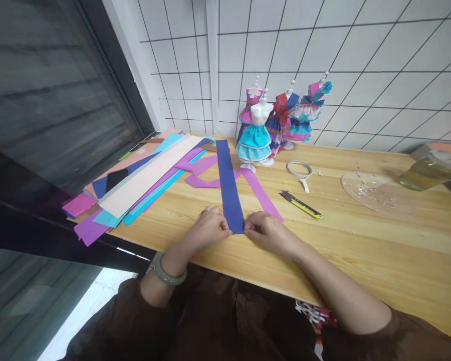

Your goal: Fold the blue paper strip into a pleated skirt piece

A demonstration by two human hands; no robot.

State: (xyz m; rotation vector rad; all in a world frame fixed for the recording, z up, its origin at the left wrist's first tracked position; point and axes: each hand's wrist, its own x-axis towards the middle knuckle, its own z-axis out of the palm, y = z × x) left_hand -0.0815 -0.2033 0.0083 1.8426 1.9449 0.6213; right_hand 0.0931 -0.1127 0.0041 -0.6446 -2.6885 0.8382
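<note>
A long dark blue strip (230,193), paper or fabric, lies flat on the wooden table with its near end between my hands. The fingers of my left hand (211,225) are pinched at its near left corner. At the near right corner, my right hand (265,229) pinches the strip in the same way. A purple strip (261,194) runs curled under the blue one and shows on both sides of it. Just beyond stands a small white dress form (261,113) in a tiered turquoise skirt.
Stacked coloured sheets and strips (154,175) lie at the left, with a dark phone (116,179) among them. More dressed forms (283,118) stand by the tiled wall. Right of my hands are a yellow cutter (302,205), a tape roll (299,169), a clear plate (376,193) and a cup (432,168).
</note>
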